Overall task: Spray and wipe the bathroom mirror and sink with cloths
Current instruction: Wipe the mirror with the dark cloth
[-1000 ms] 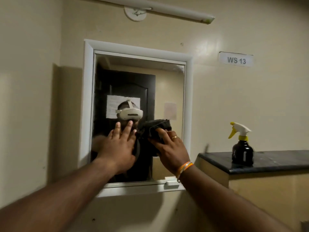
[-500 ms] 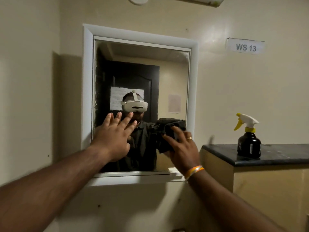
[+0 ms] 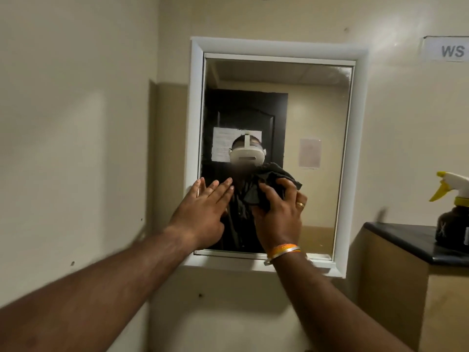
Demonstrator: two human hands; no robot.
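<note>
A white-framed mirror (image 3: 314,102) hangs on the cream wall ahead of me. My right hand (image 3: 278,219) presses a dark cloth (image 3: 272,182) against the lower middle of the glass, fingers curled over it. My left hand (image 3: 203,212) lies flat and open on the lower left of the mirror, fingers spread, holding nothing. A dark spray bottle (image 3: 454,219) with a white and yellow trigger stands on the black counter (image 3: 406,237) at the right edge. No sink is in view.
The black-topped counter juts out at the right, close to the mirror's lower right corner. A label reading "WS" (image 3: 449,50) is on the wall at upper right. A wall corner runs down the left of the mirror.
My view has swung left, so the mirror now sits further right. My right hand and the cloth have slid left from the mirror's right edge toward the middle. The left hand stays flat on the glass.
</note>
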